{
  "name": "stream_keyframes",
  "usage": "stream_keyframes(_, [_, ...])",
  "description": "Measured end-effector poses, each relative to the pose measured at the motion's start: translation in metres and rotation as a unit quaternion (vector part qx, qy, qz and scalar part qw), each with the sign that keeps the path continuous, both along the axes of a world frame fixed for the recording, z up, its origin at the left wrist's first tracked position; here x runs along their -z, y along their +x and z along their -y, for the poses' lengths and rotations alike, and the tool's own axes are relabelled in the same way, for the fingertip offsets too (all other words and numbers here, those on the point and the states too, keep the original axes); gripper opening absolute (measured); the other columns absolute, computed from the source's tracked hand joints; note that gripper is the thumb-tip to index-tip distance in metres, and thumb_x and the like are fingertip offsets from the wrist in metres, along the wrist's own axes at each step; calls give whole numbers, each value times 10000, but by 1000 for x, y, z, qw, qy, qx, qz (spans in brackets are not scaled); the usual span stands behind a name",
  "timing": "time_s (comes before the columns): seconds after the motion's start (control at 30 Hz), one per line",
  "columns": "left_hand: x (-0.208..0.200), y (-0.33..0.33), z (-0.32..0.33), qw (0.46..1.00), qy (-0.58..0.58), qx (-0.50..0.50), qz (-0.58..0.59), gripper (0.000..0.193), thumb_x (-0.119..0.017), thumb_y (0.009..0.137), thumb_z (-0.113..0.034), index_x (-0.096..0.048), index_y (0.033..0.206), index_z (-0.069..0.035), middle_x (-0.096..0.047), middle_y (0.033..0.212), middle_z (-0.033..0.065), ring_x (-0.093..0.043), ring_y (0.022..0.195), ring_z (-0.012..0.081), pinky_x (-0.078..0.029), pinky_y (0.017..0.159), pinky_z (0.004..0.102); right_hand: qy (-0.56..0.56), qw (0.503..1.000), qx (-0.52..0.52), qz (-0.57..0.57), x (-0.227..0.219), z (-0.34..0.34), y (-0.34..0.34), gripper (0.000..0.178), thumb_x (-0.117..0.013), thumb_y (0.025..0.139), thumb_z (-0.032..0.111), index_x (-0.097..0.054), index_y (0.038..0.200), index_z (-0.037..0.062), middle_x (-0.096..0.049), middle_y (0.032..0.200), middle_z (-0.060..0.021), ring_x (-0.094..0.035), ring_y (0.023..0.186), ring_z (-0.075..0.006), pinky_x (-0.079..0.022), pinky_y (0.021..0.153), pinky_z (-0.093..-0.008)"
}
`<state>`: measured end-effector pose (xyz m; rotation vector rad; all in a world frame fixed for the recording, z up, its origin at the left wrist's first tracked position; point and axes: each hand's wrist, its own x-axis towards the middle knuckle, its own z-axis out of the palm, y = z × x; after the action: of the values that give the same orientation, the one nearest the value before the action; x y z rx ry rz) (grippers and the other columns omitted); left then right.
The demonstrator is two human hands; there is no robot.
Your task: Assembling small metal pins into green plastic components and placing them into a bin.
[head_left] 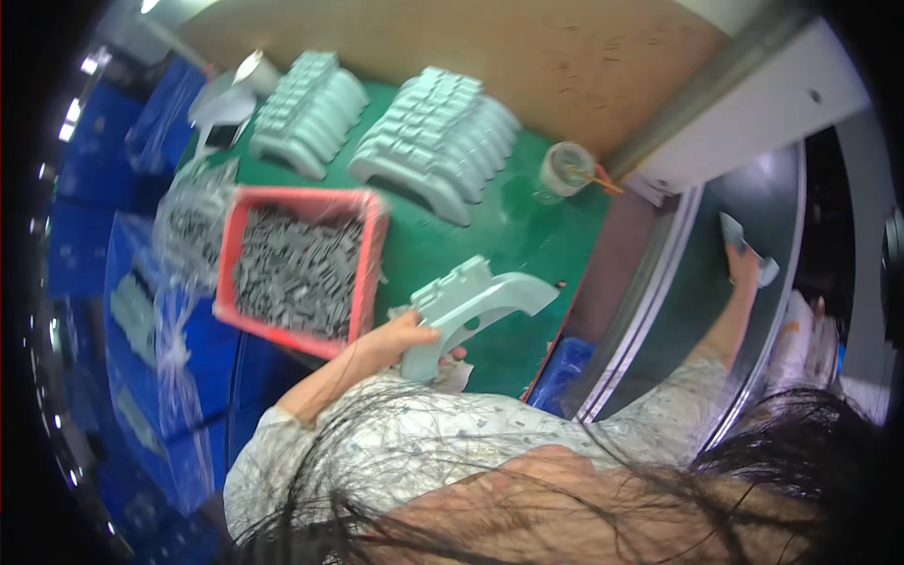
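Loose dark hair (782, 433) nearest; my left hand (400, 339) clamped on pale-green arched plastic part (504, 290), right hand (744, 267) gripping pale-green piece (732, 230), far right.

The counter (532, 240) has a green surface. A brown panel (490, 47) stands along its far edge. At right runs a dark, conveyor-like track (673, 325) with pale rails (646, 294); a white panel (763, 108) occupies the upper right. Small bright lights (72, 112) line the left periphery.
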<state>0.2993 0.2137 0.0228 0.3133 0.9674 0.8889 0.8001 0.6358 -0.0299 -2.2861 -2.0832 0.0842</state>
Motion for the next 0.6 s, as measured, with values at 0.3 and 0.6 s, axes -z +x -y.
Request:
stream_keyframes(0.3, [33, -10, 22, 972, 15, -91, 218, 625, -594, 763, -297, -292, 1259, -66, -444, 1141, 192, -535, 957, 364, -512, 664, 433, 50, 988, -137, 50, -56, 113, -101, 513, -531, 766, 389, -455, 1139, 45, -553, 1030, -171, -539, 940, -305, -424, 783, -396])
stream_keyframes(0.6, [-3, -43, 72, 975, 97, -103, 174, 647, -575, 769, -324, -280, 1266, -34, -440, 1161, 174, -524, 982, 351, -513, 678, 405, -87, 826, -218, -512, -155, 285, -229, 419, -589, 745, 195, -491, 1064, -58, -549, 800, -50, -492, 676, -89, -414, 597, -230])
